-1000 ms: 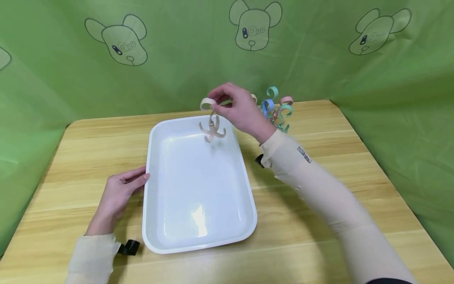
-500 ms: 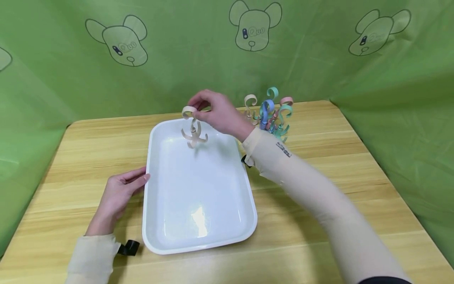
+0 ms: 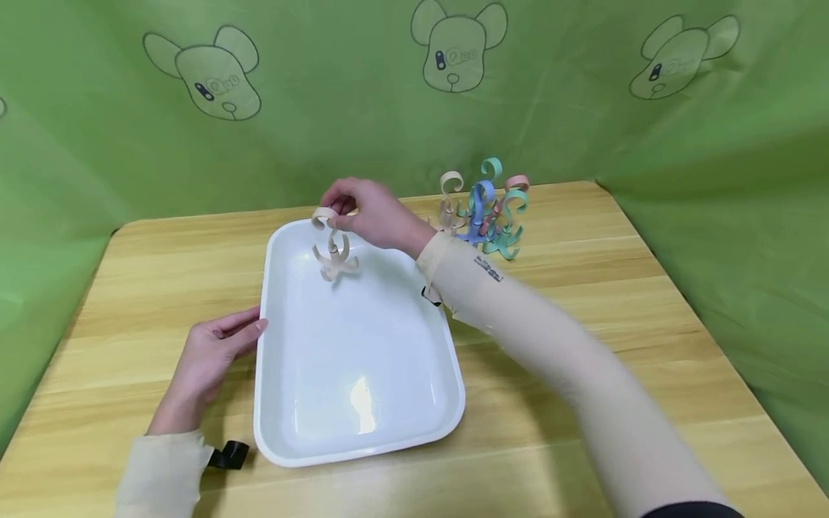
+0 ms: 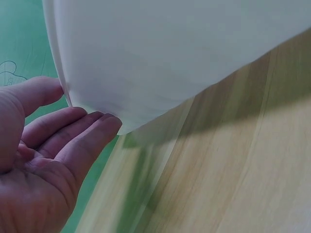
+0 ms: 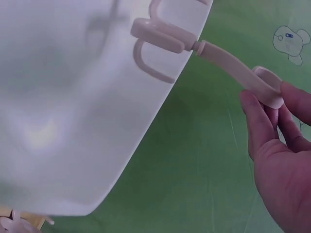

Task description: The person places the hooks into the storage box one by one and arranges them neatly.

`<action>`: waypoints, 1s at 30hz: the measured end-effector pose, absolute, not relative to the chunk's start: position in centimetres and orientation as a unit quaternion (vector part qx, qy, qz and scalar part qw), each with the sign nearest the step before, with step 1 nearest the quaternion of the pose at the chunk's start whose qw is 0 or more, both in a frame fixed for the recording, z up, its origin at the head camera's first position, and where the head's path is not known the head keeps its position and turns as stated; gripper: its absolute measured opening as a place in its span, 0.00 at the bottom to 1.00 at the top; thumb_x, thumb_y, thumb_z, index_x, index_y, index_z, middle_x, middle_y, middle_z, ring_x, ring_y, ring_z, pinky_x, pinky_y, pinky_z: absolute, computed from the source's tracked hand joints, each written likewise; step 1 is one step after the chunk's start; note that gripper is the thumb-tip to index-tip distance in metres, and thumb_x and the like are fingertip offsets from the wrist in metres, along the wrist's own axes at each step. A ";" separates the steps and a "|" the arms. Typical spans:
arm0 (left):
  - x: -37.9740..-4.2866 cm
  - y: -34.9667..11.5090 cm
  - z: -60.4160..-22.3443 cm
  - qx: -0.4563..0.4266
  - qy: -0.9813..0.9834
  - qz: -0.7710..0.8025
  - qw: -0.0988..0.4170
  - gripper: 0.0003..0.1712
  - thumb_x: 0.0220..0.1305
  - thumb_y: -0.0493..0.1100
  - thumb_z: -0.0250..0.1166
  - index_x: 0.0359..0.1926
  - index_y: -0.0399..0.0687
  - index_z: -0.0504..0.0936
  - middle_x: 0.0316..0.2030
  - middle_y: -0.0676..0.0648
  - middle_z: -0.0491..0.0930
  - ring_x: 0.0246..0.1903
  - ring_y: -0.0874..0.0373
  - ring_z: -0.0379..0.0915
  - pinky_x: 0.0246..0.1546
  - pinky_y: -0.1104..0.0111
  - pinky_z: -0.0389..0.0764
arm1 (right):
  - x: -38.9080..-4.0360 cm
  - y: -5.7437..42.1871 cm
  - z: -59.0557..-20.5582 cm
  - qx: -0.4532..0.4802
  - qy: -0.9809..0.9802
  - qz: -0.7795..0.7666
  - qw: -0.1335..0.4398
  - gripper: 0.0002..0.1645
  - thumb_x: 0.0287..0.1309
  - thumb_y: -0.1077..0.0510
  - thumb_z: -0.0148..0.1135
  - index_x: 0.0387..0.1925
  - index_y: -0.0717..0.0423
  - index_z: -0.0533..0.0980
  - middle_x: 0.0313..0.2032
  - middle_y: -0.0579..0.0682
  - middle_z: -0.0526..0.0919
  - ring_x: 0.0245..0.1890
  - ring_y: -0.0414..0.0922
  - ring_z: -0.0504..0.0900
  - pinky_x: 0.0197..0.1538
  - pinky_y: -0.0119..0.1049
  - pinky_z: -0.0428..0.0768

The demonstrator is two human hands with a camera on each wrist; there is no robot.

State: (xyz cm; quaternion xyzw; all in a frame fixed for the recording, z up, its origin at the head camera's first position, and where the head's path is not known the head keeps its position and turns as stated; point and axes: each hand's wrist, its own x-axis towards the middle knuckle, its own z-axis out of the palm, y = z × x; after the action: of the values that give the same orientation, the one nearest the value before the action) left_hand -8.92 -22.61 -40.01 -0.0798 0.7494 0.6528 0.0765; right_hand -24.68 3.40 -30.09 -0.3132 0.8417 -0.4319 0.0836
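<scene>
My right hand (image 3: 376, 214) pinches the curled top of a beige multi-prong hook hanger (image 3: 334, 260) between thumb and fingers. The hanger hangs upright over the far left part of a white tray (image 3: 359, 452), its upturned prongs lowest. In the right wrist view, the hanger's stem (image 5: 231, 63) runs from my fingers toward the tray's inside. My left hand (image 3: 210, 352) holds the tray's left side, thumb at the rim and fingers against the outer wall; the left wrist view shows these fingertips (image 4: 111, 125) on the wall (image 4: 146, 63).
Several similar hangers stand together at the back right of the wooden table (image 3: 583, 302): a beige one (image 3: 449, 212), a blue one (image 3: 478, 216), a pink one (image 3: 517, 183) and green ones (image 3: 504, 237). A green curtain (image 3: 337, 108) closes off the back and sides.
My right hand has carried the beige hanger left and slightly lower over the tray. The other hangers behind the forearm show more now. My left hand stays at the tray's side.
</scene>
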 end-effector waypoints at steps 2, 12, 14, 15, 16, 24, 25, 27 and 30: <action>-8.8 -22.7 -40.1 -0.078 0.749 0.654 0.079 0.33 0.65 0.48 0.68 0.63 0.30 0.72 0.54 0.47 0.81 0.45 0.64 0.80 0.46 0.67 0.81 | -24.6 3.1 -30.4 -0.315 0.843 -0.426 0.093 0.12 0.62 0.65 0.66 0.47 0.60 0.78 0.38 0.49 0.79 0.40 0.42 0.76 0.45 0.29 0.76; -8.9 -22.6 -40.5 -0.074 0.742 0.662 0.078 0.33 0.65 0.46 0.69 0.62 0.27 0.71 0.54 0.45 0.80 0.46 0.64 0.80 0.48 0.68 0.80 | -24.8 2.6 -31.7 -0.311 0.848 -0.416 0.105 0.12 0.61 0.66 0.66 0.47 0.59 0.78 0.37 0.50 0.79 0.39 0.42 0.76 0.44 0.29 0.76; -8.9 -22.6 -40.5 -0.073 0.743 0.661 0.076 0.33 0.65 0.46 0.69 0.62 0.27 0.71 0.53 0.46 0.81 0.46 0.65 0.80 0.47 0.68 0.80 | -24.8 2.5 -32.0 -0.309 0.848 -0.416 0.109 0.12 0.61 0.66 0.66 0.46 0.59 0.78 0.37 0.50 0.79 0.39 0.42 0.76 0.44 0.29 0.76; -8.9 -22.6 -40.5 -0.073 0.744 0.660 0.075 0.33 0.65 0.46 0.68 0.62 0.27 0.71 0.53 0.46 0.81 0.46 0.65 0.80 0.47 0.68 0.80 | -24.9 2.4 -32.1 -0.308 0.848 -0.417 0.110 0.12 0.61 0.66 0.66 0.46 0.59 0.78 0.37 0.50 0.79 0.39 0.42 0.76 0.44 0.29 0.76; -8.9 -22.6 -40.5 -0.073 0.744 0.660 0.075 0.32 0.65 0.46 0.68 0.62 0.27 0.71 0.53 0.45 0.81 0.46 0.65 0.80 0.47 0.68 0.80 | -24.9 2.4 -32.2 -0.307 0.848 -0.418 0.112 0.12 0.61 0.66 0.66 0.46 0.60 0.78 0.37 0.50 0.79 0.39 0.42 0.76 0.44 0.29 0.76; -8.9 -22.7 -40.4 -0.076 0.745 0.659 0.077 0.32 0.65 0.46 0.68 0.61 0.27 0.72 0.53 0.46 0.81 0.45 0.65 0.80 0.47 0.68 0.80 | -24.7 2.1 -32.7 -0.308 0.847 -0.419 0.107 0.11 0.62 0.66 0.65 0.46 0.60 0.77 0.37 0.50 0.78 0.40 0.42 0.76 0.46 0.29 0.75; -8.9 -22.7 -40.4 -0.077 0.745 0.659 0.077 0.32 0.66 0.46 0.68 0.61 0.27 0.72 0.53 0.46 0.81 0.45 0.65 0.80 0.47 0.68 0.80 | -24.7 2.0 -32.7 -0.308 0.847 -0.420 0.106 0.11 0.62 0.66 0.65 0.46 0.60 0.77 0.37 0.50 0.78 0.40 0.42 0.76 0.45 0.29 0.75; -8.8 -22.7 -40.3 -0.080 0.744 0.659 0.077 0.31 0.66 0.45 0.68 0.61 0.27 0.72 0.54 0.44 0.80 0.45 0.65 0.80 0.47 0.69 0.80 | -24.7 2.0 -32.8 -0.308 0.846 -0.422 0.106 0.12 0.62 0.65 0.65 0.46 0.60 0.77 0.37 0.50 0.78 0.40 0.42 0.76 0.45 0.29 0.75; -8.8 -22.8 -40.3 -0.080 0.742 0.661 0.076 0.31 0.66 0.45 0.68 0.61 0.27 0.72 0.53 0.44 0.81 0.45 0.65 0.80 0.47 0.69 0.80 | -24.7 2.0 -32.8 -0.310 0.846 -0.421 0.109 0.12 0.62 0.64 0.66 0.47 0.60 0.76 0.38 0.50 0.79 0.40 0.42 0.76 0.45 0.28 0.75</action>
State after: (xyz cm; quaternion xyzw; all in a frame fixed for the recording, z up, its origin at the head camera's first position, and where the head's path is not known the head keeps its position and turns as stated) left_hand -8.83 -22.75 -40.28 -0.0803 0.7424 0.6608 0.0758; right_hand -24.66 2.05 -32.77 -0.3101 0.8455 -0.4210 0.1085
